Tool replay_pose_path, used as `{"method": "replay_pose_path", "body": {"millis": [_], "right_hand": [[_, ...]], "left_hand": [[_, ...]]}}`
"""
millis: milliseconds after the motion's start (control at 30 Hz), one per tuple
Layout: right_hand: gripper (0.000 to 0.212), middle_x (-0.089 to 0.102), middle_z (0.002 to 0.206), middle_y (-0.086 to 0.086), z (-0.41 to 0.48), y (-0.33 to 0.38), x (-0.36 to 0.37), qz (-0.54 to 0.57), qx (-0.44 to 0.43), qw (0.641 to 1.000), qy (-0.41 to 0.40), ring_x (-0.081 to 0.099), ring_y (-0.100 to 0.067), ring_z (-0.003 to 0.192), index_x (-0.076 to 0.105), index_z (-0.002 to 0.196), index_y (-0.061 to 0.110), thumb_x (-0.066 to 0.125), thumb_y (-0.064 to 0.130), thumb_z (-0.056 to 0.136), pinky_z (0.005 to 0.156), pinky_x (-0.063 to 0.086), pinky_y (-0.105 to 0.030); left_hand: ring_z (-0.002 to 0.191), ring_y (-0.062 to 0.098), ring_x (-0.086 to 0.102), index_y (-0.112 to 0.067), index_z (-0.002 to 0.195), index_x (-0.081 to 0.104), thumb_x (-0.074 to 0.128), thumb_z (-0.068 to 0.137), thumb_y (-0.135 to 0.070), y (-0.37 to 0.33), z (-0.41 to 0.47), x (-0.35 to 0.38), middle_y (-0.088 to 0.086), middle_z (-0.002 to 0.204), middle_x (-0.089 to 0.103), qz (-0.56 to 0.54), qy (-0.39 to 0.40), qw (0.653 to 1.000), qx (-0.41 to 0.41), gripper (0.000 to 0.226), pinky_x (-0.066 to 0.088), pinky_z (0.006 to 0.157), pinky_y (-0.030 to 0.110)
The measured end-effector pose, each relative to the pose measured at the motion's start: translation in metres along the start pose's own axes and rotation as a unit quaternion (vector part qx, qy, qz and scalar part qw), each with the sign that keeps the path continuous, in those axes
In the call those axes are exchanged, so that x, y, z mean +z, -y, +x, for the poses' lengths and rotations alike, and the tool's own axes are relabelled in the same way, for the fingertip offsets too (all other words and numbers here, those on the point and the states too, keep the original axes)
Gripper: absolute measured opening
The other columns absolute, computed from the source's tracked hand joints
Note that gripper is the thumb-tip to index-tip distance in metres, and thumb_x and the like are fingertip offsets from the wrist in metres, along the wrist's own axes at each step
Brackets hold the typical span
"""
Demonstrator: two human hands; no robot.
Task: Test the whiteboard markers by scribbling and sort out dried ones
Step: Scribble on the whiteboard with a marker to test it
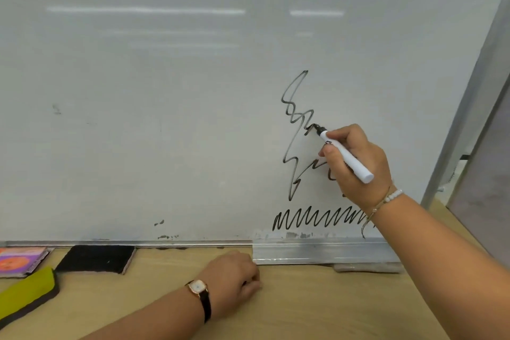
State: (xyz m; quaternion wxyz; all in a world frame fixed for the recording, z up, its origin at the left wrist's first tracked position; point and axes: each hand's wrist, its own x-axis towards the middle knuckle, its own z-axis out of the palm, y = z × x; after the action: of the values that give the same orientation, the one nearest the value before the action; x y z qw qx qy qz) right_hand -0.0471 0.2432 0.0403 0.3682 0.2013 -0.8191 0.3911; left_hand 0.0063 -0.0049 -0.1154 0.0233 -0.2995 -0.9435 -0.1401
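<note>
Down on the wooden table (317, 306), the left hand (231, 281) rests with its fingers curled under; I cannot tell if it holds anything. Off to the left lie a green pad (27, 292), a black eraser (96, 258) and a pink and orange one (19, 258). Past them a metal tray (317, 252) runs along the bottom of the whiteboard (165, 91). Higher up, the right hand (367, 152) grips a white marker (354, 164) between thumb and fingers, its black tip touching the board on a tall black scribble (293, 142). A zigzag line (311, 219) sits below.
</note>
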Motion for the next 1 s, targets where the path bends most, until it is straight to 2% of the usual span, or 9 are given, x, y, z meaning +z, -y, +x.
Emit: {"method": "replay_pose_path", "body": {"millis": [67,167,267,367,467,633,767,900,1000], "right_hand": [[0.024,0.069,0.078,0.003,0.001,-0.001,-0.004,0.023,0.015,0.999,-0.032,0.061,-0.009,0.063,0.048,0.099,0.032,0.041,0.049,0.084,0.056,0.05,-0.031],[0.031,0.067,0.074,0.005,-0.006,-0.001,-0.004,-0.035,-0.015,0.998,0.055,0.061,-0.01,0.062,0.052,0.098,0.028,0.038,0.05,0.082,0.053,0.048,-0.03],[0.035,0.066,0.072,0.002,-0.006,-0.005,-0.007,-0.043,-0.01,0.999,0.015,0.061,-0.011,0.062,0.055,0.1,0.024,0.038,0.049,0.083,0.054,0.049,-0.03],[0.027,0.067,0.072,0.003,-0.006,-0.011,-0.01,-0.003,0.019,0.999,-0.035,0.061,-0.008,0.061,0.05,0.099,0.03,0.04,0.049,0.083,0.054,0.049,-0.03],[0.037,0.067,0.072,0.004,-0.013,-0.009,-0.008,-0.09,-0.06,0.993,0.05,0.06,-0.013,0.056,0.059,0.097,0.019,0.04,0.048,0.083,0.048,0.046,-0.023],[0.023,0.067,0.074,0.002,-0.002,-0.017,-0.014,0.01,0.011,0.996,-0.089,0.062,-0.015,0.062,0.051,0.1,0.031,0.043,0.046,0.084,0.052,0.049,-0.028],[0.032,0.066,0.068,0.003,-0.006,-0.014,-0.009,-0.091,-0.11,0.99,0.013,0.06,-0.016,0.051,0.06,0.095,0.016,0.044,0.042,0.085,0.046,0.046,-0.023],[0.022,0.065,0.07,0.006,0.028,-0.004,-0.018,-0.011,-0.047,0.993,-0.107,0.06,-0.011,0.055,0.055,0.098,0.022,0.045,0.04,0.087,0.047,0.046,-0.021],[0.013,0.066,0.073,0.01,0.046,0.0,-0.023,0.085,-0.012,0.985,-0.149,0.062,-0.003,0.066,0.047,0.096,0.033,0.045,0.042,0.087,0.058,0.049,-0.023]], "left_hand": [[0.088,0.012,0.047,-0.02,0.093,0.063,0.014,0.074,-0.07,-0.008,0.025,-0.038,-0.007,0.087,0.056,0.01,-0.06,0.998,-0.001,0.072,0.03,0.074,0.021],[0.072,0.008,0.038,-0.024,0.072,0.052,0.042,0.075,-0.071,-0.016,0.061,-0.091,-0.017,0.065,0.038,0.008,-0.197,0.98,0.029,0.048,0.028,0.061,0.018],[0.067,0.012,0.038,-0.018,0.075,0.052,0.076,0.077,-0.031,-0.024,0.089,-0.131,-0.013,0.07,0.04,0.028,-0.301,0.951,0.064,0.027,0.038,0.058,0.023],[0.062,0.019,0.045,-0.012,0.091,0.056,0.068,0.078,-0.006,-0.022,0.109,-0.152,0.004,0.082,0.051,0.075,-0.397,0.909,0.099,0.018,0.045,0.051,0.033],[0.073,0.027,0.049,-0.017,0.106,0.052,0.052,0.083,-0.009,-0.013,0.122,-0.157,0.004,0.1,0.046,0.138,-0.452,0.873,0.124,0.024,0.047,0.059,0.036],[0.106,0.026,0.046,-0.021,0.121,0.05,0.052,0.087,-0.016,0.0,0.127,-0.152,0.002,0.124,0.043,0.193,-0.477,0.848,0.126,0.034,0.043,0.086,0.042],[0.135,0.028,0.031,-0.017,0.135,0.042,0.048,0.092,-0.023,0.003,0.125,-0.15,0.006,0.145,0.034,0.267,-0.449,0.846,0.105,0.044,0.015,0.113,0.048],[0.147,0.021,0.004,-0.016,0.142,0.032,0.04,0.095,-0.028,0.006,0.124,-0.149,0.004,0.152,0.023,0.286,-0.428,0.853,0.081,0.049,0.001,0.115,0.049],[0.146,0.024,0.008,-0.016,0.142,0.031,0.041,0.094,-0.032,0.008,0.124,-0.15,0.004,0.152,0.022,0.283,-0.413,0.862,0.079,0.051,0.003,0.114,0.051]]}}
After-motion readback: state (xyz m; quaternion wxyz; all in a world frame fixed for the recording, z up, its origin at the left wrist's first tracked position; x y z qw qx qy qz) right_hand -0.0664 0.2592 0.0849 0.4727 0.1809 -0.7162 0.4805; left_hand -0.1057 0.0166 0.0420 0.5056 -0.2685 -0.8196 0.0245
